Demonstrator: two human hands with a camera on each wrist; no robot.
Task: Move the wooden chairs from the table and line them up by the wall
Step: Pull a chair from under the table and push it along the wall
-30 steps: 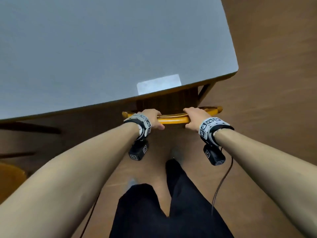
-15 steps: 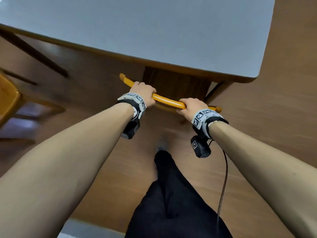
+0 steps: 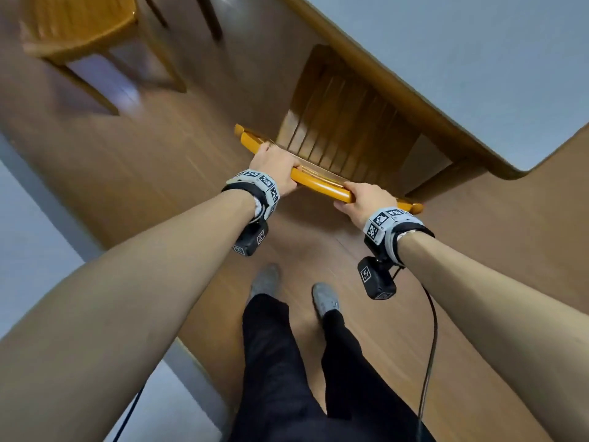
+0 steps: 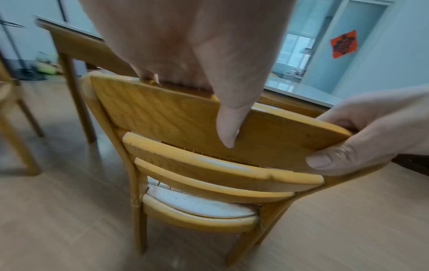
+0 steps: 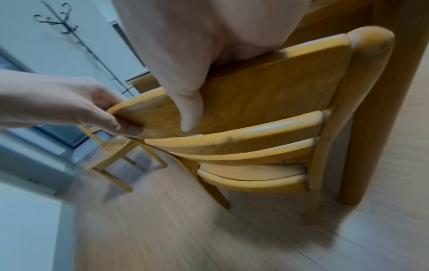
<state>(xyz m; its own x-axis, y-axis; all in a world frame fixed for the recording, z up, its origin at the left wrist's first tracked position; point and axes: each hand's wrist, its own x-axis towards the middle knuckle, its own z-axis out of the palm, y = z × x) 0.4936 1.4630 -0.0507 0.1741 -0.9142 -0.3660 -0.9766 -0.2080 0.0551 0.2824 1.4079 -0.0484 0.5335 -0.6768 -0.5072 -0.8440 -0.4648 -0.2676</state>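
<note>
A wooden chair (image 3: 344,129) stands at the table (image 3: 478,59), its slatted seat partly out from under the table edge. Both my hands hold its curved top rail (image 3: 322,183). My left hand (image 3: 274,167) grips the rail toward its left end, thumb down the back of the backrest (image 4: 181,117). My right hand (image 3: 363,199) grips the rail toward its right end, thumb on the backrest (image 5: 267,91). A second wooden chair (image 3: 83,36) stands on the floor at the upper left.
The table has a grey top and a wooden rim, with a thick leg (image 5: 376,119) just right of the held chair. A pale wall base (image 3: 38,237) runs along the left. A coat stand (image 5: 76,36) stands by the far wall. My feet (image 3: 325,298) are right behind the chair.
The chair has come further out from under the table, showing more of its seat. The view has swung round, and the second chair and the wall have come into sight on the left.
</note>
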